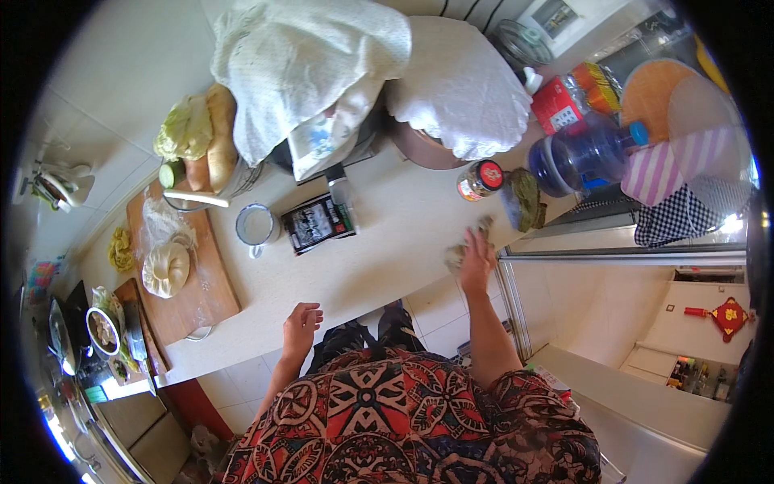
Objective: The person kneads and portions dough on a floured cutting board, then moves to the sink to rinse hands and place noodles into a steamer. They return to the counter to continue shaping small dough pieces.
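Note:
Near the right end of the pale countertop [387, 242], my right hand [478, 260] presses on a crumpled greyish-green cloth [456, 257]. Beyond it stands a glass jar with a black lid [481, 180], and a dark green bundle [524, 199], perhaps another cloth, lies to its right. My left hand [301, 323] hovers at the counter's front edge with fingers loosely curled and nothing in it. Ahead of that hand are an enamel mug [256, 227], a black printed packet [314, 222] and a clear bottle with a dark cap [343, 196].
Left, a wooden board [205, 290] holds covered dough [166, 270]; a cleaver [134, 333] lies on another board. White cloths [314, 72] cover vessels at the back. A large blue plastic bottle [580, 156] lies at the right. A metal rail [623, 257] borders the counter's right end.

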A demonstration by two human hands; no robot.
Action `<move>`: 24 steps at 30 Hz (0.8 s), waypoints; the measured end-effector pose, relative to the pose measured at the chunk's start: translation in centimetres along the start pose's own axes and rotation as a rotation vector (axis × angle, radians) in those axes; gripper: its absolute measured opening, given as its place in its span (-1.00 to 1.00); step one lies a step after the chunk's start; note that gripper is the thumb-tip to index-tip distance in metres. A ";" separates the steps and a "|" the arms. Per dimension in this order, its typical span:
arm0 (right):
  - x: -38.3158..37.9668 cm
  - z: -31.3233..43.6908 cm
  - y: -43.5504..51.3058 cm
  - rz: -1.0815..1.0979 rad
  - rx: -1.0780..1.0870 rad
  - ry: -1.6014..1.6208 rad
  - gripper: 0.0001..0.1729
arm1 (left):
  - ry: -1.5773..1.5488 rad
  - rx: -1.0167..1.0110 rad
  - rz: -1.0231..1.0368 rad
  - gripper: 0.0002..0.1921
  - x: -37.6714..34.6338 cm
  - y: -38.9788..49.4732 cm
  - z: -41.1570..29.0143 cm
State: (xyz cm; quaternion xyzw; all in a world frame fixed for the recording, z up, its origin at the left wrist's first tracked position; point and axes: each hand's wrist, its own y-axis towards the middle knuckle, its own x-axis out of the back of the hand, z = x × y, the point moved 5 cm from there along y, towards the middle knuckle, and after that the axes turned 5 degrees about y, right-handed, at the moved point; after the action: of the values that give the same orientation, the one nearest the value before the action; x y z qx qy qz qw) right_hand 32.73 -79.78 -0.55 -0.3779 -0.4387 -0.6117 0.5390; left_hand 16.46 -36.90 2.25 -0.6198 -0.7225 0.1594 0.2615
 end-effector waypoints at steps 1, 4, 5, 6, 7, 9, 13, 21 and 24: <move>1.1 -3.5 -0.9 -0.081 -0.085 -0.083 -0.39 | 0.003 0.007 0.004 -0.79 -0.5 0.1 -0.2; 4.7 -15.8 -6.2 0.410 -0.717 -0.404 -0.43 | -0.004 0.010 0.017 -0.79 -2.4 0.1 -0.6; 6.1 -17.8 -6.9 0.570 -0.607 -0.728 -0.10 | -0.001 0.019 0.013 -0.79 -3.0 0.0 -0.7; 8.6 -20.9 -8.3 0.124 -1.260 -0.062 -0.58 | 0.000 0.025 0.017 -0.79 -3.6 -0.1 -0.9; 10.4 -21.2 -8.2 0.092 -1.060 -0.025 -0.61 | 0.008 0.034 0.020 -0.79 -4.4 -0.1 -1.1; 13.9 -20.2 -6.4 -0.216 -0.852 0.022 -0.63 | 0.022 0.043 0.035 -0.79 -6.1 -0.2 -1.6; 19.5 -14.4 2.0 -0.366 -0.441 0.337 -0.74 | 0.029 -0.002 0.057 -0.78 -9.2 0.1 -2.9; 17.9 -6.7 14.6 -0.279 0.046 0.295 -0.61 | 0.038 0.013 -0.058 -0.78 -10.8 -2.7 -1.7; 11.6 -6.8 14.5 0.151 -0.024 -0.391 -0.40 | 0.009 0.071 -0.130 -0.79 -10.2 -4.8 -0.2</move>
State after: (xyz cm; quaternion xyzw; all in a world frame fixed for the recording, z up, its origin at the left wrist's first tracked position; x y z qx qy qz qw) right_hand 45.64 -90.53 9.93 -0.5279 -0.4980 -0.4897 0.4833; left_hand 13.67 -47.74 3.24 -0.5626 -0.7540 0.1645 0.2964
